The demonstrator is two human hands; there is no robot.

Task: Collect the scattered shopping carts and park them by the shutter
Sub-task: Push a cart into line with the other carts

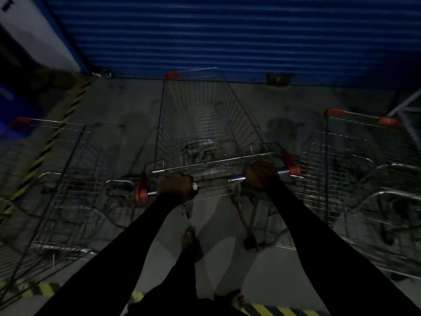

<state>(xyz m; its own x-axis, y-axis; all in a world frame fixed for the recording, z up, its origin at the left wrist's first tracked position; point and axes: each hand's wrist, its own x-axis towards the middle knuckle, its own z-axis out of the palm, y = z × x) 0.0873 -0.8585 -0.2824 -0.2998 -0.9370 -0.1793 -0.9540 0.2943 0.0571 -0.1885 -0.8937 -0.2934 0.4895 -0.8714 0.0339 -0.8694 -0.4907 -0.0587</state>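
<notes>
Blue shutter (227, 37) fills the top of the view, and our cart (205, 115) points straight at it, front rim close to the shutter's foot; we cannot tell whether it touches. Both hands are clenched around the handle (216, 180), knuckles up: the left hand (176, 187) near its left end, the right hand (260, 176) near its right end. A left cart (63, 156) and a right cart (353, 156) stand on the floor (127, 99) on either side, noses toward the shutter, their wire sides just beside our handle's ends.

We judge this to be the last of the push: bringing the cart to rest in the slot between its neighbours. To do it well, we press evenly through both hands so the nose does not swing into either side. We slow before the front rim meets the shutter, since a hard bump could rattle the slats and roll the cart back at us. We square the handle with the neighbours' rear ends so the row sits tidy. The light is dim and the wheels are hard to see, so we steer by the basket's edges rather than by the floor. We let go only once the cart sits quiet, one hand first, the other ready in case it rolls.
</notes>
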